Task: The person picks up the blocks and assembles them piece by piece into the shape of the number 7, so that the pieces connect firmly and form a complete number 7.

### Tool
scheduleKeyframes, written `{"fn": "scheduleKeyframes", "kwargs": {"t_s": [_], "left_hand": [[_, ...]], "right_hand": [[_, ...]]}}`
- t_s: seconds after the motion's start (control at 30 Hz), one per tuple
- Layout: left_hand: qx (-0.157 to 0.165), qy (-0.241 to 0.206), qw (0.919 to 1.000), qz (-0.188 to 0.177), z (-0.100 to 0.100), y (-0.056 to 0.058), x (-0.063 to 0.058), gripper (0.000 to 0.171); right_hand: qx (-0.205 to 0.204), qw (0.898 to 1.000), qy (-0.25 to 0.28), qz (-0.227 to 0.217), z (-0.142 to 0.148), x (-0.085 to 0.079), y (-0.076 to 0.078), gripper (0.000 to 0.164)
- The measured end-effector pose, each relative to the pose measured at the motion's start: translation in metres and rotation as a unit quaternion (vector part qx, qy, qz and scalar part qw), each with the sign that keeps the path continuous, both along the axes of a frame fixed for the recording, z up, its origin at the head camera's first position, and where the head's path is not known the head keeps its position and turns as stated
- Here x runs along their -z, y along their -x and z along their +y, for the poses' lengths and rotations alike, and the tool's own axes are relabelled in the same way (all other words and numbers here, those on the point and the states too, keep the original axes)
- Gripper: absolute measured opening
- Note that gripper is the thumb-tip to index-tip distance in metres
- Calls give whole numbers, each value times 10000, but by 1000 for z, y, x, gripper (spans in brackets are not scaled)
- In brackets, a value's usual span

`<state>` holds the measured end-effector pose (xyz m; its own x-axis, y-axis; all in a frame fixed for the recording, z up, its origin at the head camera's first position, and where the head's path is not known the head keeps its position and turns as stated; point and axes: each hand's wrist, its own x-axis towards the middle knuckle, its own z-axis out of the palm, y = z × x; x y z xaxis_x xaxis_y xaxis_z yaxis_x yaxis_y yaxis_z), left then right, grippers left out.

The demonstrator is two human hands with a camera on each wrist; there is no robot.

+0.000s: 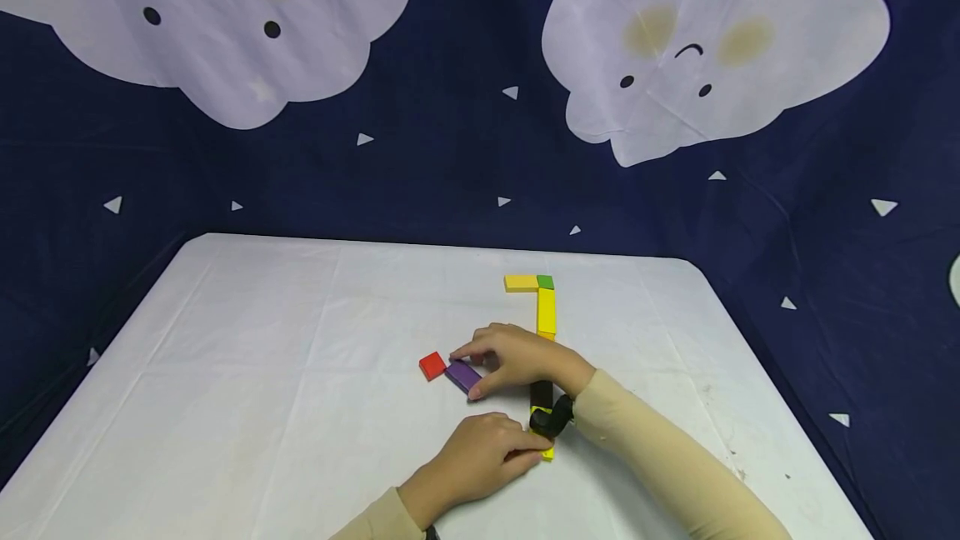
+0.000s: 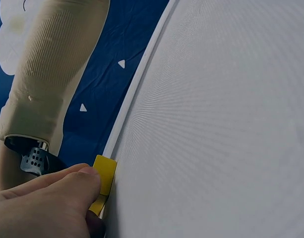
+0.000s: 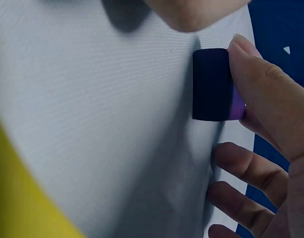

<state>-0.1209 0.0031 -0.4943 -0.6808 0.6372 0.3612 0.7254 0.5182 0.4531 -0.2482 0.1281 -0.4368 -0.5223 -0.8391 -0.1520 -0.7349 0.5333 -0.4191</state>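
My right hand (image 1: 517, 357) pinches a purple block (image 1: 463, 376) between thumb and index finger, low over the white table. A small red block (image 1: 432, 366) lies just left of the purple one's far end. In the right wrist view, the purple block (image 3: 237, 104) shows a dark end face, with the other fingers loosely curled below it. My left hand (image 1: 480, 457) is at the near end of a row of blocks. Its thumb and fingertips pinch a yellow block (image 2: 105, 173) there, seen best in the left wrist view.
The row runs away from me, with a yellow block (image 1: 547, 311), a green block (image 1: 546, 282) and a sideways yellow block (image 1: 521, 283) at its far end. A dark block (image 1: 541, 395) sits mid-row, partly hidden by the right arm. Behind the table (image 1: 247, 315) hangs a navy cloud-print cloth (image 1: 450, 165).
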Motion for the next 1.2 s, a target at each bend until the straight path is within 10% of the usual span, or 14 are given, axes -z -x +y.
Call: {"fn": "scheduleKeyframes", "kwargs": {"t_s": [0.77, 1.2], "left_hand": [[9, 55, 10000, 0, -1, -2, -1, 23], [25, 5, 10000, 73, 0, -2, -1, 24]], "right_hand": [[-200, 9987, -444, -166, 4, -8, -3, 59], [-378, 9902, -947, 955, 5, -6, 2, 57]]}}
